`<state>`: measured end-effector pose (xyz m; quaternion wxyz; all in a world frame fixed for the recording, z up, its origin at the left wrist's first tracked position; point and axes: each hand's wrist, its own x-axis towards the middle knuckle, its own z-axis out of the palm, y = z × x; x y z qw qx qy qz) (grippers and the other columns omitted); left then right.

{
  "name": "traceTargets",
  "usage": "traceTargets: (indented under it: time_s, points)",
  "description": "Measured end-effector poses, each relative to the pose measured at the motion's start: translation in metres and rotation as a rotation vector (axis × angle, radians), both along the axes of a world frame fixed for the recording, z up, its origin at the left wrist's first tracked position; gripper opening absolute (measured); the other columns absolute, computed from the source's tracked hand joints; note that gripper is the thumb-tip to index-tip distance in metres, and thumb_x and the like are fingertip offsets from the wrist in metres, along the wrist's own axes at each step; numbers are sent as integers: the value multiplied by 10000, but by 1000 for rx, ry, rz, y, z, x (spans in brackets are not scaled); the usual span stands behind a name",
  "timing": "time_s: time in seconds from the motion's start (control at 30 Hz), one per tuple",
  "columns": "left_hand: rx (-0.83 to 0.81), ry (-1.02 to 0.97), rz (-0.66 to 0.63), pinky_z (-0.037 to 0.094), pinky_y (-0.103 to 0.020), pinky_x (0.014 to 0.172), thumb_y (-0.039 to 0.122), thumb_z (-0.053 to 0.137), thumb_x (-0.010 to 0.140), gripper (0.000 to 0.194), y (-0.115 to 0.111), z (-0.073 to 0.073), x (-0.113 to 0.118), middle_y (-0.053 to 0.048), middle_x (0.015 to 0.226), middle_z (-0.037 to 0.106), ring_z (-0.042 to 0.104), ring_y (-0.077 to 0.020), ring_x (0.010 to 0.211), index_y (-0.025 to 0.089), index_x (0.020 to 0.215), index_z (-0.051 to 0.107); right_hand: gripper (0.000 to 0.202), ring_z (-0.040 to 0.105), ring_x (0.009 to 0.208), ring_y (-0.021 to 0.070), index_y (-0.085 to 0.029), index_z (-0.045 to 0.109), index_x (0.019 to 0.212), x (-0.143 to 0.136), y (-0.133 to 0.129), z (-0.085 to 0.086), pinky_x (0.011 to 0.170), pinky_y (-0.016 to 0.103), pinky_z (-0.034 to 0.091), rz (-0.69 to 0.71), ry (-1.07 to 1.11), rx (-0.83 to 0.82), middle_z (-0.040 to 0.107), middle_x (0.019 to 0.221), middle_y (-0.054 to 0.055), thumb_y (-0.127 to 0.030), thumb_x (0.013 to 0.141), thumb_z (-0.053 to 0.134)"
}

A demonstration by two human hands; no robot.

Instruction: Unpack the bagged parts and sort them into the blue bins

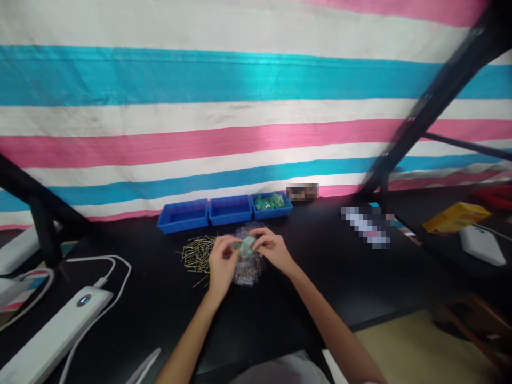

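Observation:
Between my two hands is a small clear plastic bag (247,246) with something pale green in it. My left hand (223,260) pinches its left side, thumb and forefinger closed. On the other side, the fingers of my right hand (273,249) are closed on the bag's right edge. Under the hands lies a pile of clear little bags (247,272), some with small brownish pieces inside. Left of it spreads a heap of thin, yellowish metal screws or pins (197,255); their exact kind is too small to tell.
Three blue bins stand in a row behind: the left bin (184,216), the middle bin (230,210) and the right bin (272,205), which holds green packets. A white power bank (60,333) with a cable lies at left. A yellow box (456,217) sits far right.

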<state>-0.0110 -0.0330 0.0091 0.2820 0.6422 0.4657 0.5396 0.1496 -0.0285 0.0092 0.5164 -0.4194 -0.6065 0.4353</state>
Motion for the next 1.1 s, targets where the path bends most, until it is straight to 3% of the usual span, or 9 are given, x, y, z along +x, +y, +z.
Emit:
traceTargets:
  time_s: [0.2, 0.33, 0.4, 0.5, 0.6, 0.73, 0.8, 0.9, 1.1]
  points:
    - [-14, 38, 30, 404, -217, 547, 138, 556, 700, 175, -2, 3, 0, -39, 972, 533, 536, -130, 741, 210, 816, 665, 62, 587, 754, 150, -198, 650, 643, 2, -1, 3, 506, 222, 462, -50, -60, 65, 546, 1113, 49, -180, 676, 602]
    - [-17, 4, 51, 401, -226, 551, 269, 615, 710, 101, -3, 2, 1, -43, 912, 557, 540, -143, 748, 179, 694, 659, 227, 571, 546, 118, -207, 591, 885, -4, -3, 0, 456, 219, 446, -33, 55, -100, 617, 729, 6, -285, 678, 645]
    - [-27, -8, 36, 395, -227, 553, 300, 604, 726, 166, -3, 2, 2, -40, 860, 557, 534, -134, 715, 166, 637, 640, 263, 531, 436, 103, -197, 568, 894, -7, -1, -3, 405, 209, 408, -19, 72, -170, 560, 558, -41, -326, 679, 647]
    - [-40, -23, -3, 388, -223, 560, 306, 564, 764, 190, -5, 4, 4, -35, 820, 551, 524, -125, 692, 159, 672, 640, 284, 486, 370, 88, -176, 573, 848, -6, 6, -7, 348, 190, 324, -44, 79, -212, 519, 486, -56, -378, 665, 653]
    - [-57, -46, -34, 387, -214, 566, 294, 497, 811, 204, -9, 8, 5, -37, 824, 545, 523, -126, 712, 160, 791, 649, 368, 427, 345, 63, -160, 583, 877, 6, 19, -9, 322, 180, 247, -220, 162, -226, 531, 501, -47, -438, 646, 649]
    - [-71, -59, -64, 383, -208, 547, 293, 460, 833, 224, -12, 12, 6, -41, 842, 540, 512, -110, 659, 160, 818, 639, 501, 427, 368, 71, -143, 572, 961, 29, 39, -7, 331, 182, 279, -526, 250, -205, 520, 501, -43, -482, 603, 655]
    - [-61, -54, -79, 384, -207, 556, 288, 456, 835, 217, -13, 12, 6, -41, 846, 538, 515, -114, 672, 164, 817, 633, 564, 482, 415, 91, -151, 545, 1033, 39, 50, -5, 347, 191, 315, -575, 194, -142, 584, 624, -5, -455, 577, 679]
    - [-42, -47, -97, 381, -207, 556, 281, 455, 835, 205, -14, 13, 6, -40, 841, 533, 512, -116, 672, 167, 820, 625, 541, 547, 483, 128, -165, 511, 1108, 47, 69, 0, 404, 226, 381, -615, -4, -8, 621, 783, 43, -426, 647, 619]
    - [0, -35, -55, 380, -210, 545, 278, 459, 831, 195, -9, 15, -2, -41, 847, 530, 484, -103, 612, 166, 826, 618, 291, 586, 731, 208, -231, 568, 1069, 49, 102, 16, 609, 289, 406, -742, -736, 134, 641, 849, 69, -273, 791, 492]
